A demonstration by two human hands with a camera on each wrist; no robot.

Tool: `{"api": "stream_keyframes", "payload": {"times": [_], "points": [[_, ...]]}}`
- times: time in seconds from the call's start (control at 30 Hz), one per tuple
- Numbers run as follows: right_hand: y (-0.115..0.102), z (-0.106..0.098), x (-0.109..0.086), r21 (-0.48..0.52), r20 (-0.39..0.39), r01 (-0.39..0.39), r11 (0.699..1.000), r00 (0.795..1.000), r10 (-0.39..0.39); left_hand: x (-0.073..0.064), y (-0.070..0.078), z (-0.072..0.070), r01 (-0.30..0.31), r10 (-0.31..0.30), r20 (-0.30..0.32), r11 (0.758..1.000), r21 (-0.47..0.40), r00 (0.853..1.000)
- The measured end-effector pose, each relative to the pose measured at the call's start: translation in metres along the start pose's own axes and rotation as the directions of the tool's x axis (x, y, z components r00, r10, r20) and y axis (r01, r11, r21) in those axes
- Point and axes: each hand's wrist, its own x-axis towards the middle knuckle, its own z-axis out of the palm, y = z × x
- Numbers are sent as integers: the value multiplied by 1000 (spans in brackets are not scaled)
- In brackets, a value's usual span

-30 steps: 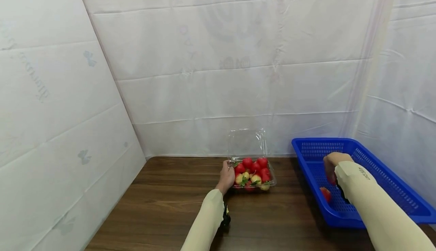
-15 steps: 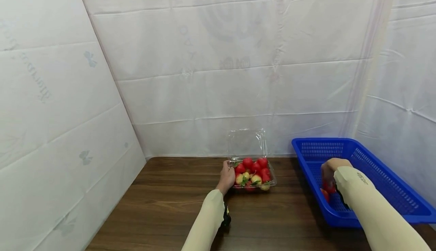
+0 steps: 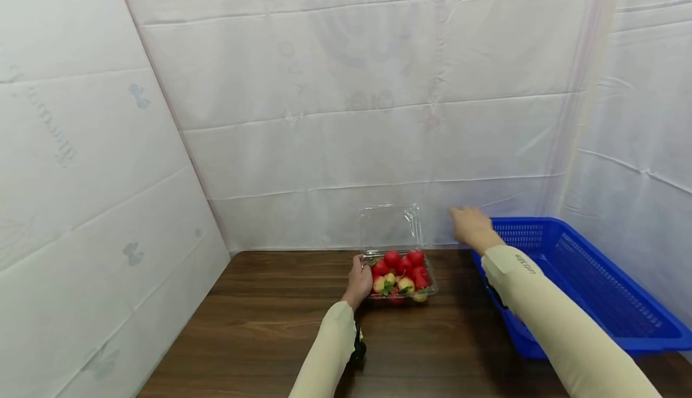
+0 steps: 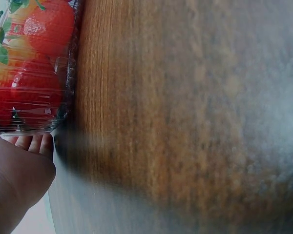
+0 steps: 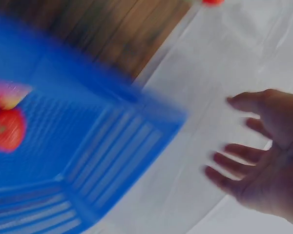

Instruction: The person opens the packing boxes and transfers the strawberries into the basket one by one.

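The clear plastic box (image 3: 434, 286) of red-and-yellow fruit (image 3: 405, 265) lay at 8 o'clock from the right hand (image 3: 473, 227), fingers spread, empty. The nearer left hand (image 3: 360, 281) gripped it

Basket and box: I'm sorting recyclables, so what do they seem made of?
Basket: likely molded plastic, blue with a slight sheen, judging by its slotted walls. Box: probably thin, glossy clear plastic; fruit shows through and its lid catches highlights.

The left arm (image 3: 327, 350) was stretched forward, the left hand (image 3: 359, 281) held low with fingers (image 4: 35, 144) set close together. The right arm (image 3: 562, 326) was extended, and the right hand (image 3: 473, 227) was held aloft, its fingers (image 5: 234, 166) loosely spread.
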Motion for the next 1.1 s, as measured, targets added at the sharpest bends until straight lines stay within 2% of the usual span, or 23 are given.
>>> {"api": "stream_keyframes", "payload": {"times": [0.03,0.1,0.2,0.3,0.4,0.6,0.7,0.87,1.1], "points": [[-9,3,1,-14,-30,50,999,998,-50,0,0,1,-2,2,3,1000,-1,1000],[-26,11,1,-50,-41,165,985,985,-167,-2,1,2,-4,4,9,1000,-2,1000],[-49,28,4,-35,17,314,949,950,-313,-3,3,2,-6,6,13,1000,3,1000],[-67,49,10,24,56,385,923,921,-386,-2,4,1,-6,6,11,1000,14,1000],[-81,72,18,71,35,406,911,912,-409,-1,4,1,-10,10,11,1000,21,1000],[-97,104,18,138,29,365,921,928,-372,-2,1,-1,-7,7,28,1000,1,1000],[-99,108,12,146,19,341,929,938,-347,-1,1,1,-8,8,31,1000,0,999],[-104,115,2,150,-40,333,931,943,-331,-5,-2,2,-1,1,28,1000,-6,1000],[-106,118,6,134,-108,347,928,936,-335,-2,-1,1,-25,25,14,1000,-2,1000]]}}
